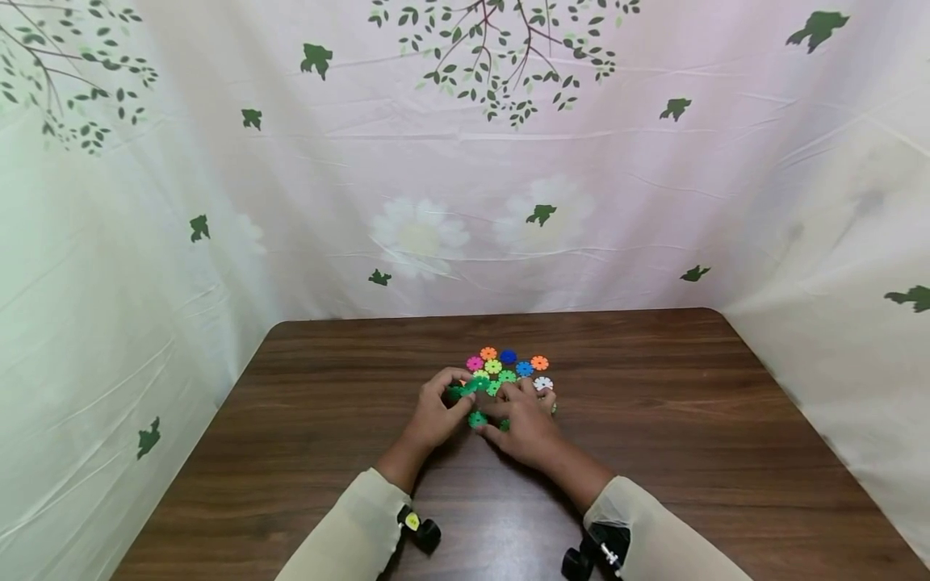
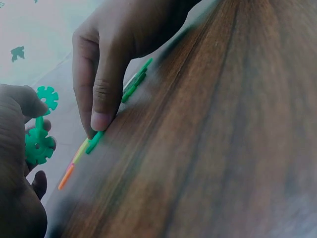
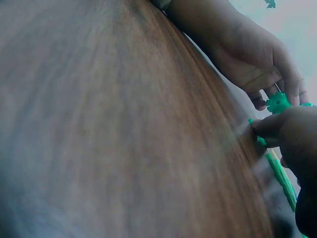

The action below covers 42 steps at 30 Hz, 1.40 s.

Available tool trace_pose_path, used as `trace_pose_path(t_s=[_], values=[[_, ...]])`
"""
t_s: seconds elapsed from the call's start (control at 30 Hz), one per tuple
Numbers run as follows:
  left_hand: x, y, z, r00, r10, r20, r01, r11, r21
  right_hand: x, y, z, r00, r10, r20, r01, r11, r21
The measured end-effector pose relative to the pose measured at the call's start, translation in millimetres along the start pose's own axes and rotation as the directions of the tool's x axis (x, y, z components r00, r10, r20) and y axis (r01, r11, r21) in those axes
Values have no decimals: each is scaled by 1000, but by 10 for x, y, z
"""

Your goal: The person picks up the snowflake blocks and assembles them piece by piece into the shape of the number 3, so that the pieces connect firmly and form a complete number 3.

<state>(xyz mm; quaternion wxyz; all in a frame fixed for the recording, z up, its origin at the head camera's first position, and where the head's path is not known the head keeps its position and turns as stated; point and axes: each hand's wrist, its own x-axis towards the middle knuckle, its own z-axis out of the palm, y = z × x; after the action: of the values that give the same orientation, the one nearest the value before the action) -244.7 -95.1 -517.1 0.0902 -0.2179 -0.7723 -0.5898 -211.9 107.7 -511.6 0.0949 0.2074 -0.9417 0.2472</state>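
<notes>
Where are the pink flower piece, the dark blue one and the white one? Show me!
Pink piece (image 1: 475, 363): head view, its middle.
Dark blue piece (image 1: 508, 356): head view, its middle.
White piece (image 1: 542, 382): head view, its middle.

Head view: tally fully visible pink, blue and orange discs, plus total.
Pink disc: 1
Blue discs: 2
Orange discs: 2
Total: 5
</notes>
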Motion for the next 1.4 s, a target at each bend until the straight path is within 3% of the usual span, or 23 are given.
trace_pose_path(t_s=[0.17,0.4,0.93,1.17,1.3,1.4], values=[[-6,1,-8,1000,-13,-14,14,1000,21,-6,-13,1,1000,-13,-9,13,1000,13],[-8,-34,-26,999,50,-14,-50,999,19,15,-20,10,999,-26,-22,26,1000,14],[-19,11,-24,1000,1,-18,-1,999,33,-8,-25,20,997,-48,-68,59,984,167],[-7,-13,-24,999,35,-8,-35,999,42,-22,6,55,975,-69,-209,114,972,207],[-4,-29,-20,997,78,-1,-78,996,52,-12,23,55,956,-27,-291,99,967,236],[-5,-27,-23,996,89,6,-89,995,55,-7,23,43,954,15,-299,70,960,271]])
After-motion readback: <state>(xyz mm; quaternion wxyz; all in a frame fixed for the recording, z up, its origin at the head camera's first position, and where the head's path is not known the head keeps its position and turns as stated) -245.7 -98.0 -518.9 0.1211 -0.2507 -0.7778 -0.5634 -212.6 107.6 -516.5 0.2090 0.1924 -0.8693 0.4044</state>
